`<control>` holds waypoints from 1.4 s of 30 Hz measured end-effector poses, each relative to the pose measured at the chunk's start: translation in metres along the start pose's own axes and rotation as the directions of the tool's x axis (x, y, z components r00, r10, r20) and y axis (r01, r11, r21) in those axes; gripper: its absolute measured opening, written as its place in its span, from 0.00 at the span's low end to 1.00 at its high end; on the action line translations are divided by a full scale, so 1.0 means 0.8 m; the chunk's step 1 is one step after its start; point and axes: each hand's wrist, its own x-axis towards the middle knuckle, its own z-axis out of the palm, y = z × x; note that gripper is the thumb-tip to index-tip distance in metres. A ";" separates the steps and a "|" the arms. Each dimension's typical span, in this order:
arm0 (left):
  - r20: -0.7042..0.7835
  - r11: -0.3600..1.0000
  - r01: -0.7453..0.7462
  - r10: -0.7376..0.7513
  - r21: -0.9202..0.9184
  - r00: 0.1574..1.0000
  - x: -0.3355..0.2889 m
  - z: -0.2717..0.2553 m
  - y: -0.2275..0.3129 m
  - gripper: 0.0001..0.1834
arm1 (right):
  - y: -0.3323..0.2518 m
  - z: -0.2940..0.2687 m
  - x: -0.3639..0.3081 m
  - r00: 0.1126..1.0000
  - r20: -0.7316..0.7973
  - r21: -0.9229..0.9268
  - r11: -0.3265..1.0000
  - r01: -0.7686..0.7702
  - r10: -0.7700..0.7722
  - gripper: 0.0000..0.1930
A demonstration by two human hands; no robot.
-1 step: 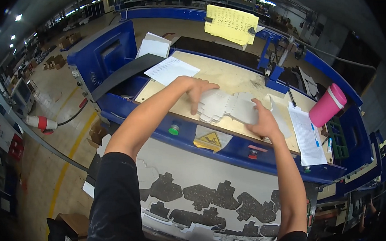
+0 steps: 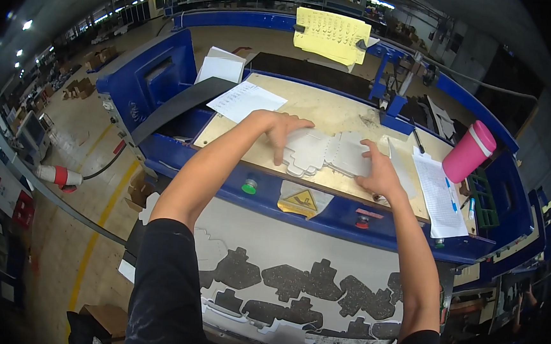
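Note:
Two stacks of white cut-out pieces with notched edges lie side by side on the pale board [image 2: 331,102] of a blue machine. My left hand [image 2: 281,133] rests against the outer side of the left stack [image 2: 305,152], thumb and forefinger spread wide around its corner. At the outer side of the right stack [image 2: 348,153] is my right hand [image 2: 380,176], its thumb and fingers apart around the edge. Both stacks stay on the board between my hands.
Below the board lies a white sheet [image 2: 271,235] with several dark cut-out openings. A pink bottle [image 2: 468,152], a written sheet [image 2: 437,190] and pens stand or lie at the right. Another paper [image 2: 247,101] lies back left. Yellow notes [image 2: 331,36] hang behind; green button [image 2: 249,186] in front.

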 end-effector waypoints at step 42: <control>-0.169 0.985 -0.026 -0.003 -0.168 0.986 -0.035 0.003 -0.034 0.76 | 0.008 -0.024 0.018 0.999 -0.027 0.007 0.999 0.037 -0.036 0.60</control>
